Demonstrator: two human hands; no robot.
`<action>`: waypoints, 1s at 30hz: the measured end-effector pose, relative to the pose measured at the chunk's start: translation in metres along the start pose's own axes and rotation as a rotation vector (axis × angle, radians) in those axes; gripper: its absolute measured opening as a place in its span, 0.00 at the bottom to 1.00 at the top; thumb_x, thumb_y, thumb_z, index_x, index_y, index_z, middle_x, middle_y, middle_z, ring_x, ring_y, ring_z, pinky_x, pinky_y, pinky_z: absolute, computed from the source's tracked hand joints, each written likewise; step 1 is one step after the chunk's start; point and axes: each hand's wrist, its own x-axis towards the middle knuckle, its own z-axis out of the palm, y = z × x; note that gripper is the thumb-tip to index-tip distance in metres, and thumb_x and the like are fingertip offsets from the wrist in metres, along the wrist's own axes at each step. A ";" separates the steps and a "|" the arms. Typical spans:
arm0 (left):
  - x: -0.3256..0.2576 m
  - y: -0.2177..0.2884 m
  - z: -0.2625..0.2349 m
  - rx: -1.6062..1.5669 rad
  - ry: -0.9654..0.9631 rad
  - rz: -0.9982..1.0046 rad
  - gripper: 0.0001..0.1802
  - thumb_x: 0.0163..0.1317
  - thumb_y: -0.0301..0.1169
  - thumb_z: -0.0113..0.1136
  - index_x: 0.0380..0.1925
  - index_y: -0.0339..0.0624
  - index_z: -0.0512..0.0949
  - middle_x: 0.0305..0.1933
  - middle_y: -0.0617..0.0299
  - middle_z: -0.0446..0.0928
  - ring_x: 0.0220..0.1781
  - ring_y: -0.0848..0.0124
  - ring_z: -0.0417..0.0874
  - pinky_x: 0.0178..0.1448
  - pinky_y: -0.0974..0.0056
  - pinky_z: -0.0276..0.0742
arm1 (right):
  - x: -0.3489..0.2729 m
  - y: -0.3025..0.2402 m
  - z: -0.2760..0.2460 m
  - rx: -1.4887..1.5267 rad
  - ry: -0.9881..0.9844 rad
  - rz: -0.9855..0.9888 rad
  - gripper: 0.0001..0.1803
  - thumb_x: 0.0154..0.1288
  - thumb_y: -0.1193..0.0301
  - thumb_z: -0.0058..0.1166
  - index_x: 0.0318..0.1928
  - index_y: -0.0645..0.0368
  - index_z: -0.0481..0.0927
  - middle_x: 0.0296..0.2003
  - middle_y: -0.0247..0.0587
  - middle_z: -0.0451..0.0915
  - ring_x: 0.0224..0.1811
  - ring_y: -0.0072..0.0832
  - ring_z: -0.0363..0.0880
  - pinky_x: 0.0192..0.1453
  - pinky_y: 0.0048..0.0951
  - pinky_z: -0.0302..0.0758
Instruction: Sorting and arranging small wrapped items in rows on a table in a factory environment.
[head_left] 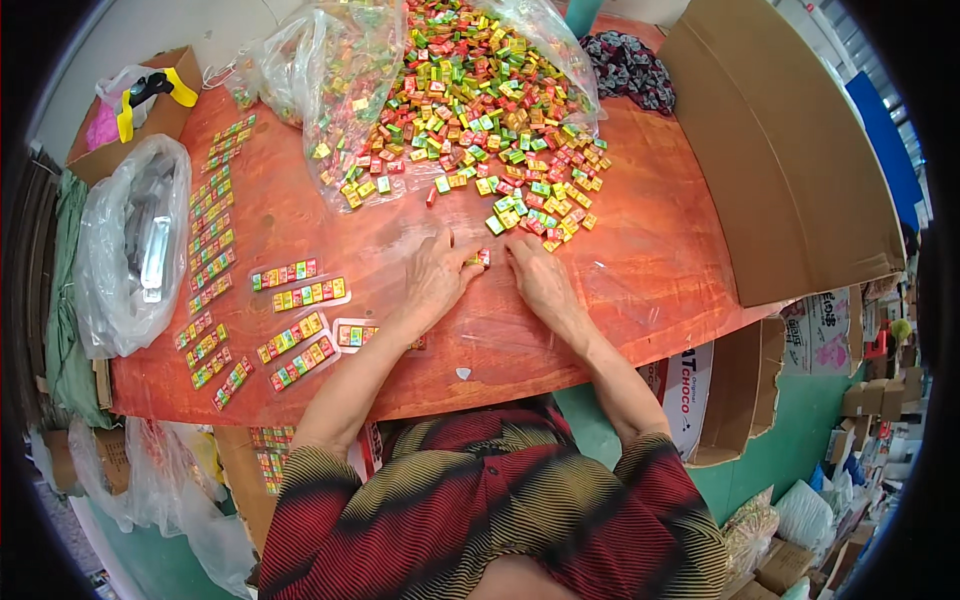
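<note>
My left hand (438, 278) rests low over the red table, thumb and forefinger closed on a short row of small wrapped candies (482, 257), red and yellow. Just to the right, my right hand (542, 282) is at the near edge of a big loose pile of candies (480, 90); its fingers are bent and a little apart, the tips partly hidden, and nothing shows in them. The candies are small blocks in red, yellow, green and orange. A single red candy (431, 197) lies above my left hand. Near my left forearm is a filled clear tray (355, 334).
Rows of candies (210, 245) line the left of the table (640, 240). Clear plastic bags (350, 100) partly cover the pile. Beyond the rows sits a plastic bag (135, 245). A large cardboard box (780, 140) stands at right, a dark patterned cloth (628, 70) behind.
</note>
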 end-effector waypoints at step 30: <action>-0.009 -0.001 -0.014 -0.042 0.007 -0.005 0.13 0.47 0.33 0.64 0.36 0.46 0.80 0.32 0.56 0.67 0.36 0.59 0.73 0.40 0.58 0.69 | 0.032 0.001 -0.012 -0.310 -0.047 -0.142 0.10 0.54 0.74 0.44 0.38 0.57 0.75 0.30 0.47 0.70 0.34 0.42 0.74 0.32 0.39 0.71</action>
